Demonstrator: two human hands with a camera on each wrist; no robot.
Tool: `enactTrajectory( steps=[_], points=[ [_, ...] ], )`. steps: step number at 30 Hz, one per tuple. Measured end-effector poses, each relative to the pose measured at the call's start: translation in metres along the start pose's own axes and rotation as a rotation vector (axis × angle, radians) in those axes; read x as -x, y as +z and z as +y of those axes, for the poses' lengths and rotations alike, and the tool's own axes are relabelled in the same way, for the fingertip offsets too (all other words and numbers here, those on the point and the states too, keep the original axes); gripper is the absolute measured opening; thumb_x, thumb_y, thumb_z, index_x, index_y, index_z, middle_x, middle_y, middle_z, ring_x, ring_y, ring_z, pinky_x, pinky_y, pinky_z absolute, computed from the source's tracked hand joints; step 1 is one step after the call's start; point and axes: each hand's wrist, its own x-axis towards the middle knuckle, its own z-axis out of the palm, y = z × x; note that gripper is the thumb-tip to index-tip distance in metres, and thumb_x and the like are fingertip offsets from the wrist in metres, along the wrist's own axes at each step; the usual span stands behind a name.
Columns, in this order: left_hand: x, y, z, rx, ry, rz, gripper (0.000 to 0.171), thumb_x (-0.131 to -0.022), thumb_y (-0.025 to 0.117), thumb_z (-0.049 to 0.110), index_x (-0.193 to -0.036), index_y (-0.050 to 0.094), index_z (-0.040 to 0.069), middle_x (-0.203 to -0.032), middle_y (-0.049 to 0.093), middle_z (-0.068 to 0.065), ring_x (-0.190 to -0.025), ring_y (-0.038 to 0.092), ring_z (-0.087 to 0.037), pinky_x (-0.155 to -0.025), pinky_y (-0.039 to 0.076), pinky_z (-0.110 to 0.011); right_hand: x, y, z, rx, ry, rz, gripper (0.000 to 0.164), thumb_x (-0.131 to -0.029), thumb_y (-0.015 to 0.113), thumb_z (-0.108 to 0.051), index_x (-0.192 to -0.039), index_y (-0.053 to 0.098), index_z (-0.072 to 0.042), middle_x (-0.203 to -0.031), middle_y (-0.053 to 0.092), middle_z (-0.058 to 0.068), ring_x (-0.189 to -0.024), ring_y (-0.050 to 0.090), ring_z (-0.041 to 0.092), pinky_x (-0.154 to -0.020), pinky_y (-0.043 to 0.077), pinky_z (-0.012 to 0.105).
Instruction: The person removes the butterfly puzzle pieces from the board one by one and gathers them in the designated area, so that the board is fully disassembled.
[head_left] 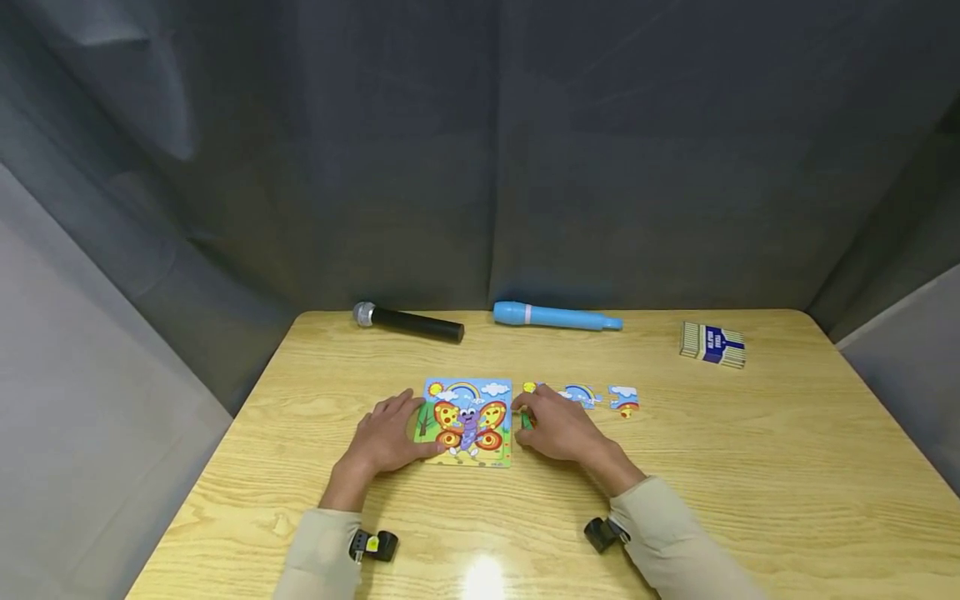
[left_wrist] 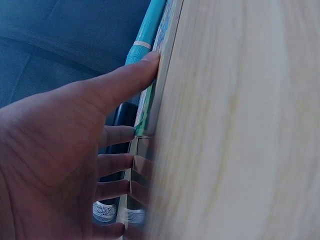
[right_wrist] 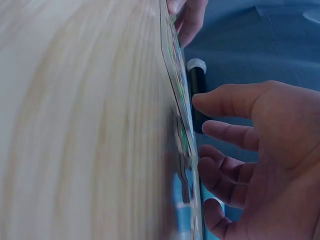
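A square butterfly picture board lies flat on the table. My left hand rests at its left side, fingers spread along the edge and the thumb touching its near part. To the right of the board, my right hand hovers low with loosely bent fingers. A green jigsaw piece shows between that thumb and forefinger. Beyond the knuckles lie a rainbow jigsaw piece and a yellow one, partly covered by the hand. A cloud jigsaw piece sits apart further right.
Along the back edge lie a black microphone with a silver head and a blue microphone-shaped tube. A striped box with a blue label stands at the back right. Dark curtains hang behind the wooden table.
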Motion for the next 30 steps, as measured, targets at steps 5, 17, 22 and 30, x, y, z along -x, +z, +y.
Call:
enactTrajectory(
  steps=[5,17,22,30],
  points=[
    [-0.001,0.000,0.001,-0.001,-0.002,0.000,0.089,-0.075,0.069,0.065,-0.147,0.042,0.019,-0.159,0.030,-0.008,-0.145,0.027,-0.035,-0.110,0.025,-0.067,-0.006,0.006,-0.008,-0.008,-0.022,0.015,0.036,-0.080,0.074,-0.026,-0.115,0.068,-0.018,-0.096,0.056,0.000,-0.083,0.048,0.015,-0.071,0.041,0.035],
    [-0.001,-0.001,0.000,-0.013,-0.003,-0.001,0.089,-0.075,0.069,0.066,-0.146,0.043,0.020,-0.159,0.031,-0.008,-0.144,0.029,-0.035,-0.109,0.026,-0.066,-0.023,0.020,-0.023,-0.010,-0.063,-0.012,0.043,-0.083,0.075,-0.037,-0.120,0.068,-0.018,-0.108,0.057,0.002,-0.092,0.051,0.017,-0.074,0.044,0.035],
    [-0.001,0.000,0.000,-0.015,0.001,0.002,0.088,-0.075,0.069,0.066,-0.146,0.043,0.020,-0.158,0.031,-0.008,-0.144,0.029,-0.035,-0.109,0.027,-0.067,-0.028,0.022,-0.030,-0.020,-0.072,-0.016,0.047,-0.082,0.075,-0.037,-0.121,0.068,-0.013,-0.108,0.058,0.004,-0.095,0.051,0.019,-0.077,0.045,0.035],
    [-0.001,0.000,-0.001,-0.012,-0.005,-0.001,0.089,-0.076,0.069,0.066,-0.147,0.043,0.019,-0.159,0.030,-0.008,-0.145,0.028,-0.034,-0.110,0.026,-0.067,-0.037,0.029,-0.040,-0.007,-0.048,-0.060,0.050,-0.082,0.075,-0.038,-0.124,0.066,-0.013,-0.115,0.057,0.006,-0.102,0.055,0.022,-0.084,0.048,0.038]
  ],
)
